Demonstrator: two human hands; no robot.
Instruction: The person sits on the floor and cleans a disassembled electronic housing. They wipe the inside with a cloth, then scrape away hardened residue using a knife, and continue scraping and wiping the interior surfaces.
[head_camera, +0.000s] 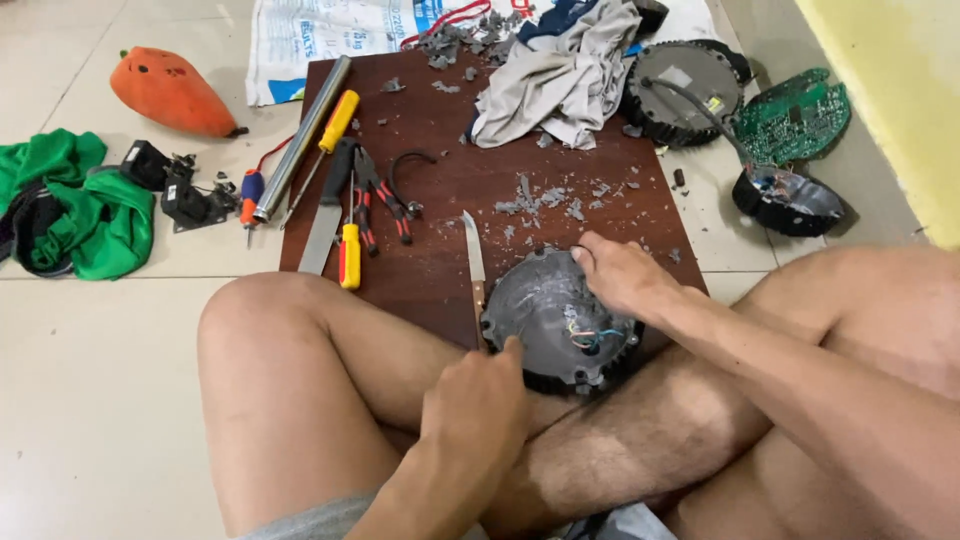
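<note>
Item: one round dark-grey motor housing (555, 320), dusty on its face, ribbed black around the rim, with a small bundle of coloured wires (583, 337) showing right of centre. It is lying at the near edge of a dark brown board (450, 170) on the tiled floor, partly resting against the person's crossed legs.

Hands: the left hand (470, 410) is sitting at the housing's near-left rim, fingers curled, thumb tip touching the edge. The right hand (622, 275) is lying over the far-right rim, fingers bent and pressing on the casing. Both are gripping the housing between them.

Beside it: one knife (473, 258), blade pointing far, is lying just left of the housing.

On the board, far left: two yellow-handled screwdrivers (348, 255), one pair of red-handled pliers (382, 205), one flat file (325, 215), one metal tube (300, 140). Grey chips (545, 198) are lying scattered across the middle. One grey cloth (565, 75) is lying bunched at the far edge.

On the floor, right: two more round housings (685, 90), one green circuit board (795, 118). On the floor, left: one green cloth (85, 205), one orange carrot-shaped toy (170, 92), two small black parts (185, 195).
</note>
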